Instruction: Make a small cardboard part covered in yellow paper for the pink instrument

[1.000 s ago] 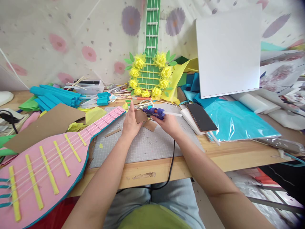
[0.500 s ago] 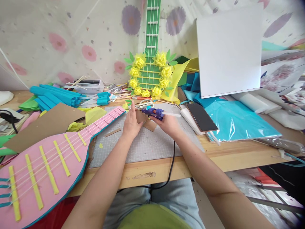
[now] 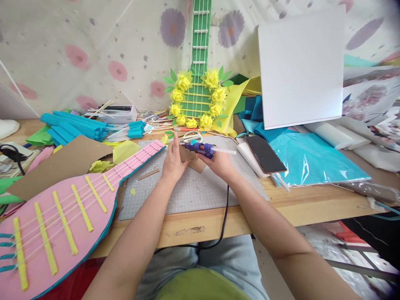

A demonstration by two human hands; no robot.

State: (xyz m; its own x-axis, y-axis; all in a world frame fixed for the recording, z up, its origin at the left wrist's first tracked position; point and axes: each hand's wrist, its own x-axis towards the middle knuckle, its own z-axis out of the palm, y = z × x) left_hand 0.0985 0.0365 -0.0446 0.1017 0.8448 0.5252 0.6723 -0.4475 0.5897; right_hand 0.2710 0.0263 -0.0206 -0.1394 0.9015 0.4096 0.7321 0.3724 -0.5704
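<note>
My right hand [image 3: 220, 163] is wrapped round a purple glue gun [image 3: 203, 149] with a clear glue stick poking out of its back. Close beside it, my left hand [image 3: 173, 163] grips a small brown cardboard piece [image 3: 186, 154], its thumb pointing up. The gun's nozzle end is hard to make out near that cardboard. Another cardboard piece [image 3: 198, 165] lies just below, on the grey cutting mat [image 3: 200, 196]. A thin cardboard strip [image 3: 148, 174] rests on the mat to the left.
A pink paper instrument [image 3: 59, 225] fills the left front. A green one with yellow flowers [image 3: 196, 100] stands behind the mat. Scissors [image 3: 191, 136] lie beyond my hands, a phone [image 3: 265, 153] to the right. The gun's black cord [image 3: 225, 216] hangs over the table edge.
</note>
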